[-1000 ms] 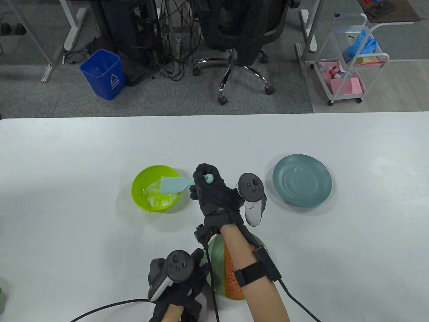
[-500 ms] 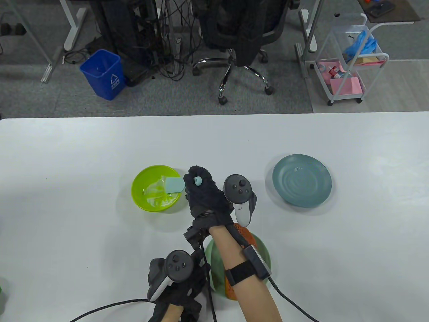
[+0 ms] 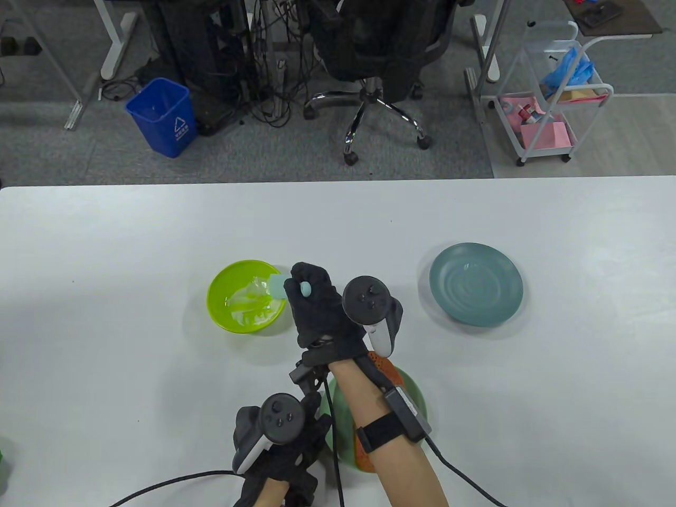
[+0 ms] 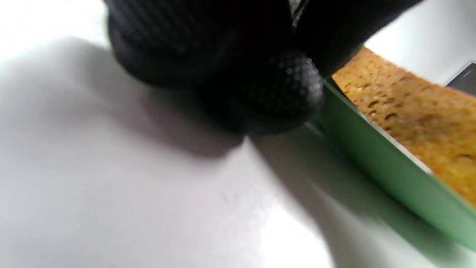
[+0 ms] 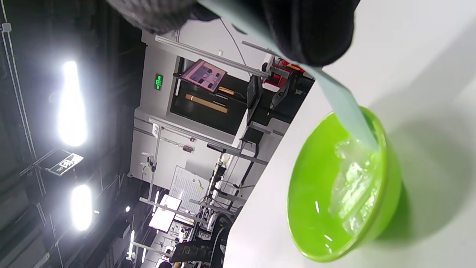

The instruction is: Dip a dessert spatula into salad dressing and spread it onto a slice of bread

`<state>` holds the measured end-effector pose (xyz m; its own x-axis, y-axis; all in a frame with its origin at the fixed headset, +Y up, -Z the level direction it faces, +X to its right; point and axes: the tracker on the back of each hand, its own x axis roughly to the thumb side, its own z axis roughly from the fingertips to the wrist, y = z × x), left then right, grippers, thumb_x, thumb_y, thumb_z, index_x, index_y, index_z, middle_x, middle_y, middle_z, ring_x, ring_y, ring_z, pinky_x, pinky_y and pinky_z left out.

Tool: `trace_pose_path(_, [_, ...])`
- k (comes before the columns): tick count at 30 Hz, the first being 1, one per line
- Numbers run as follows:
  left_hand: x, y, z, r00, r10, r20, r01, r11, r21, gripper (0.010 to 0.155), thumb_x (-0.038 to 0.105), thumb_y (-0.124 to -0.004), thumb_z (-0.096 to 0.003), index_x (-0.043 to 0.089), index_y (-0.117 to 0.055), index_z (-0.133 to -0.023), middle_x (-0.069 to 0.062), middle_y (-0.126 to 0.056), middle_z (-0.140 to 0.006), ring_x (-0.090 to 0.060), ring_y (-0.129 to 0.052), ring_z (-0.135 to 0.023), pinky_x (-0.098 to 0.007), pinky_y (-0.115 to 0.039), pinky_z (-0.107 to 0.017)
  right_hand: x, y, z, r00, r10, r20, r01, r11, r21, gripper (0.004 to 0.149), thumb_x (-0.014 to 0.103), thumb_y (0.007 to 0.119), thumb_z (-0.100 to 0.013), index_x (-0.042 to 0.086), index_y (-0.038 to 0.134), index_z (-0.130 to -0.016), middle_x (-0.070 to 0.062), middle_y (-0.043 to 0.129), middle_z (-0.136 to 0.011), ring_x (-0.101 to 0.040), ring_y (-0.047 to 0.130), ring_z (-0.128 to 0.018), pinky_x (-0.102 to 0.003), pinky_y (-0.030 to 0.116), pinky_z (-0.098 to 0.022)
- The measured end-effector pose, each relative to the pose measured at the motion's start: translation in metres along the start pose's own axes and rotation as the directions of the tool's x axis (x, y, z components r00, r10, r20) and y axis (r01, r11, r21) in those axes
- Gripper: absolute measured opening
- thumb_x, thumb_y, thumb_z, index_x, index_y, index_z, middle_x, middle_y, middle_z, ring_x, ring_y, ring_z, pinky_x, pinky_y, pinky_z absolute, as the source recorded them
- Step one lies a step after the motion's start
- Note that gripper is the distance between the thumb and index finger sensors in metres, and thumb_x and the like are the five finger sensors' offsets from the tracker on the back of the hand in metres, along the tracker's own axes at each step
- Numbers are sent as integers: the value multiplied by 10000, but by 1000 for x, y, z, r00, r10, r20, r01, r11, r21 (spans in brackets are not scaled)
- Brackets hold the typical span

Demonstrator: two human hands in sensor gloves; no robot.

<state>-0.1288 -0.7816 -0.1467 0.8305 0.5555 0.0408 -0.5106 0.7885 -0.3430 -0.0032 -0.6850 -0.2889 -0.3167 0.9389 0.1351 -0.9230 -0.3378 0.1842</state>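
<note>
Both hands sit low in the table view: the right hand (image 3: 316, 305) grips the dessert spatula (image 5: 346, 106), blade tip in the salad dressing (image 5: 353, 182) inside the lime bowl (image 3: 222, 311). At bottom centre, the left hand (image 3: 285, 449) touches the green plate (image 4: 375, 156) carrying the bread slice (image 4: 416, 115); its grip on the plate cannot be told.

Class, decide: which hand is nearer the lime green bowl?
Right. The right hand holds the spatula at the lime green bowl; the left hand rests farther back by the bread plate.
</note>
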Motion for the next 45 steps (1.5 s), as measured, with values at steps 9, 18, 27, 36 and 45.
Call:
trace_pose_path(9, [0, 0, 0, 1000, 0, 0, 0, 1000, 0, 593, 405, -802, -600, 37, -696, -1053, 25, -1020, -566, -81, -1103, -274, -248, -971, -226, 10, -4, 4, 999, 34, 35, -34, 999, -6, 433, 412, 683, -667, 263, 493, -1027, -139, 444, -1108, -539, 685, -852, -515, 733, -648])
trace_pose_path(18, [0, 0, 0, 1000, 1, 0, -1, 1000, -1, 589, 406, -802, -599, 45, -697, -1053, 26, -1020, -567, -80, -1104, -273, -247, -971, -226, 13, -8, 6, 998, 34, 48, -33, 999, -15, 434, 411, 683, -667, 260, 491, -1026, -140, 441, -1109, -541, 685, -850, -517, 734, -645])
trace_pose_path(27, [0, 0, -1, 1000, 0, 0, 0, 1000, -1, 595, 406, -802, -599, 39, -693, -1054, 27, -1020, -566, -80, -1103, -273, -247, -971, -225, 8, -2, 7, 998, -18, 58, 19, 1000, -11, 445, 418, 684, -656, 234, 500, -1017, -168, 480, -1077, -543, 731, -799, -509, 769, -597])
trace_pose_path(36, [0, 0, -1, 1000, 0, 0, 0, 1000, -1, 590, 405, -803, -599, 42, -699, -1052, 26, -1020, -566, -80, -1103, -274, -247, -971, -225, 7, 1, 9, 996, 73, 56, -72, 997, -22, 437, 417, 685, -654, 239, 504, -1009, -160, 490, -1074, -532, 745, -787, -502, 776, -578])
trace_pose_path(45, [0, 0, -1, 1000, 0, 0, 0, 1000, -1, 586, 404, -803, -599, 45, -700, -1052, 25, -1021, -565, -81, -1104, -274, -248, -971, -224, 11, 1, 11, 993, 90, 77, -88, 996, -33, 432, 410, 687, -655, 249, 501, -1010, -145, 489, -1081, -536, 725, -802, -509, 761, -598])
